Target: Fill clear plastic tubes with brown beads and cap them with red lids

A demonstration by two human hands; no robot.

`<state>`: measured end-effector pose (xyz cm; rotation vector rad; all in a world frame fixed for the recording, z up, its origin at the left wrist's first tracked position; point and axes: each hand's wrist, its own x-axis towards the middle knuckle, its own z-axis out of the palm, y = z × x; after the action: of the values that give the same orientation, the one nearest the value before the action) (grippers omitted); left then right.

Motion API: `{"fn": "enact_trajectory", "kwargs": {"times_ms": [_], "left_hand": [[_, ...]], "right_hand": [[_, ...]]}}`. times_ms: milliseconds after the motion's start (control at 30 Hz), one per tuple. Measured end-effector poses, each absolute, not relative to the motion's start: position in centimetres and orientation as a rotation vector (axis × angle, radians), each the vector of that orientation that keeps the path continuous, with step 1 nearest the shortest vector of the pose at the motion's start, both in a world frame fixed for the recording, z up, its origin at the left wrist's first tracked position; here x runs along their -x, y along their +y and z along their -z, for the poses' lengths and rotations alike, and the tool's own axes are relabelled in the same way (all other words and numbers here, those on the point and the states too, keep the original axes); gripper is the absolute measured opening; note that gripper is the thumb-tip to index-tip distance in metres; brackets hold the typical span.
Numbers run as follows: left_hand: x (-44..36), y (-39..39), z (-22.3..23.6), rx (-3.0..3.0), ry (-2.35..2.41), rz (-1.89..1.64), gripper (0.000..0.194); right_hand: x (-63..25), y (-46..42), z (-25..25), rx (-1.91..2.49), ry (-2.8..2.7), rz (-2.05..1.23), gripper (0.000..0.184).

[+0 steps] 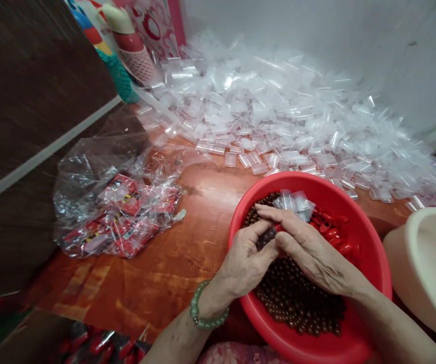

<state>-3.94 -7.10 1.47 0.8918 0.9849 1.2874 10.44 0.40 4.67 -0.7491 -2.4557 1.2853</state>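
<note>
Both my hands meet over a red plastic basin (369,253) filled with small brown beads (297,298) and some red pieces (335,235). My left hand (246,260), with a green bead bracelet on its wrist, pinches a string of dark brown beads (266,236). My right hand (308,247) is closed on the same string, its fingers stretched along it. Several small clear bags (295,202) lie in the basin just beyond my fingers.
A large heap of small clear plastic bags (278,116) covers the far side of the reddish floor (187,242). A clear bag of red packets (119,217) lies at left beside a dark wooden panel (32,101). A cream container (426,268) stands at right.
</note>
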Motion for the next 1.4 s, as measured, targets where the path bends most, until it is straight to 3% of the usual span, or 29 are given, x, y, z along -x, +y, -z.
{"fn": "enact_trajectory", "kwargs": {"times_ms": [133, 333, 667, 800, 900, 1100, 1267, 1400], "left_hand": [[4.0, -7.1, -1.5, -0.857, 0.998, -1.280, 0.031], [4.2, -7.1, -1.5, -0.892, 1.054, -1.271, 0.029], [4.2, -7.5, -1.3, -1.035, 1.190, -1.182, 0.018], [4.2, -7.9, -1.4, -1.167, 1.223, -1.189, 0.029], [4.2, -8.0, -1.3, -1.218, 1.209, -1.216, 0.040], [4.3, -7.8, -0.9, -1.131, 1.186, -1.263, 0.031], [4.2, -7.5, -0.9, -1.024, 1.125, -1.302, 0.030], [4.3, -7.5, -1.0, -1.042, 1.135, -1.260, 0.029]], "right_hand": [[-11.1, 0.4, -4.9, 0.891, -2.346, -1.288, 0.049], [-11.4, 0.5, -4.5, 0.859, -2.135, -1.130, 0.015], [-11.9, 1.0, -4.7, 0.682, -2.383, -0.928, 0.024], [-12.3, 1.4, -4.6, 0.578, -2.453, -0.903, 0.028], [-12.3, 1.7, -4.6, 0.552, -2.468, -0.938, 0.022], [-12.0, 2.3, -4.8, 0.641, -2.366, -1.097, 0.014], [-13.4, 3.0, -4.8, 0.904, -2.046, -1.465, 0.033], [-13.8, 3.4, -4.5, 1.044, -1.829, -1.486, 0.031]]}}
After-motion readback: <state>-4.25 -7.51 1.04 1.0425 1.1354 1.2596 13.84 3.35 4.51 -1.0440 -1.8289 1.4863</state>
